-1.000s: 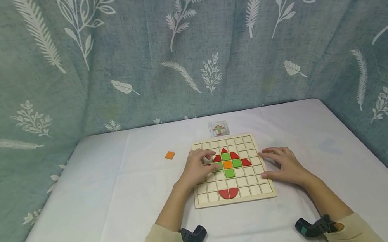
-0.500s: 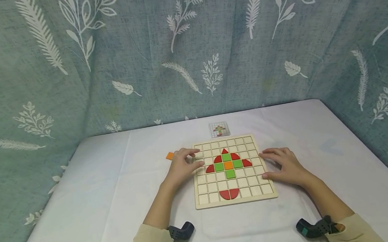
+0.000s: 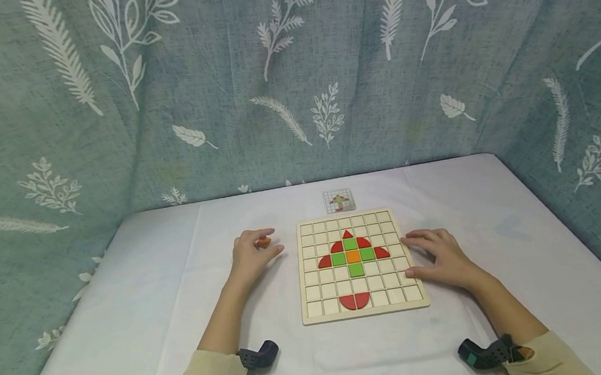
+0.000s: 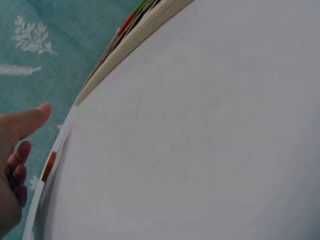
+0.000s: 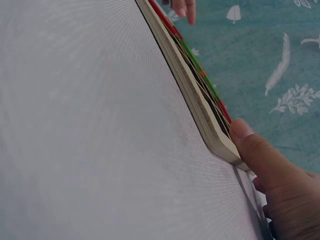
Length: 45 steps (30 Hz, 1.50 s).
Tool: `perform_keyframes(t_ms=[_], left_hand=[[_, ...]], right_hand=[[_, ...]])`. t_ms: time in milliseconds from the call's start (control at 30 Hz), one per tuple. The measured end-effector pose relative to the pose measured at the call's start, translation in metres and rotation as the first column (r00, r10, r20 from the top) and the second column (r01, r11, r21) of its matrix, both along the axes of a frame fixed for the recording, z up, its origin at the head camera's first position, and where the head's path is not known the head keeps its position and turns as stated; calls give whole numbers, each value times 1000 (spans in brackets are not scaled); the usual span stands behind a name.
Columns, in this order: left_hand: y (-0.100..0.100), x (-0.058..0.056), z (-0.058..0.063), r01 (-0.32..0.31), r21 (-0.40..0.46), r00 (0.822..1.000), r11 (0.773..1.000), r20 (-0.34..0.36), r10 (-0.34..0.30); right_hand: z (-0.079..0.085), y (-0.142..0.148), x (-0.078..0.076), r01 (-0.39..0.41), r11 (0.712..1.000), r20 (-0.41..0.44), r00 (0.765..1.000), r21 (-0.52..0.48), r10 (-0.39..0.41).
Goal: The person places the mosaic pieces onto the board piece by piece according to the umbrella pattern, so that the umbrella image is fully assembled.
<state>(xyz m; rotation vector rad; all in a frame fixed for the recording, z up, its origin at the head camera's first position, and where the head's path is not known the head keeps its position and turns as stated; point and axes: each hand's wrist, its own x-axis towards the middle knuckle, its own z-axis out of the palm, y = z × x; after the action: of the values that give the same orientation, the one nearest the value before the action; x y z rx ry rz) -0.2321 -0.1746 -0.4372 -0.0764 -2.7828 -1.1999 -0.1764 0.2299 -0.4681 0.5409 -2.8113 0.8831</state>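
Observation:
A wooden grid board (image 3: 393, 299) lies on the white table. Set in its cells are green square tiles (image 3: 357, 269), an orange square tile (image 3: 353, 256), a red triangle (image 3: 347, 235) and several red quarter-round tiles (image 3: 348, 302). Left of the board, my left hand (image 3: 250, 259) is spread around a loose orange square tile (image 3: 264, 241), thumb and fingers apart. In the left wrist view that tile (image 4: 49, 166) lies on the table beside the fingers. My right hand (image 3: 440, 258) rests at the board's right edge; in the right wrist view its thumb (image 5: 260, 155) touches the board's rim.
Behind the board lies a small pattern card (image 3: 339, 200) with a grid and a coloured figure. A teal curtain (image 3: 294, 121) with white leaf prints hangs behind the table. Each wrist wears a dark camera mount (image 3: 259, 355).
My left hand has moved left from the board's tiles to the loose orange tile. A red quarter-round tile now shows uncovered at the left of the green row. My right hand stays put.

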Motion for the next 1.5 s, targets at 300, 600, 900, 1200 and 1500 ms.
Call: perform_keyframes(t_ms=[300, 600, 900, 1200, 1500], left_hand=[[-18, -5, -5, -124, -54, 990, 991, 66, 127], [-22, -7, -10, -137, -136, 988, 981, 46, 144], [-16, -5, -13, -107, -107, 994, 989, 19, 109], [-1, -2, -16, -112, -104, 994, 988, 7, 113], [11, 3, -19, -53, -71, 998, 996, -41, 50]], right_hand=[[1, 0, 1, -9, 1000, -10, 1000, -18, 9], [4, -1, 3, -8, 1000, -23, 1000, -9, 8], [3, -1, 2, -13, 1000, -11, 1000, -24, 12], [2, 1, 2, -14, 1000, -26, 1000, -26, 14], [3, 1, 1, -18, 999, 11, 1000, -27, 19]])
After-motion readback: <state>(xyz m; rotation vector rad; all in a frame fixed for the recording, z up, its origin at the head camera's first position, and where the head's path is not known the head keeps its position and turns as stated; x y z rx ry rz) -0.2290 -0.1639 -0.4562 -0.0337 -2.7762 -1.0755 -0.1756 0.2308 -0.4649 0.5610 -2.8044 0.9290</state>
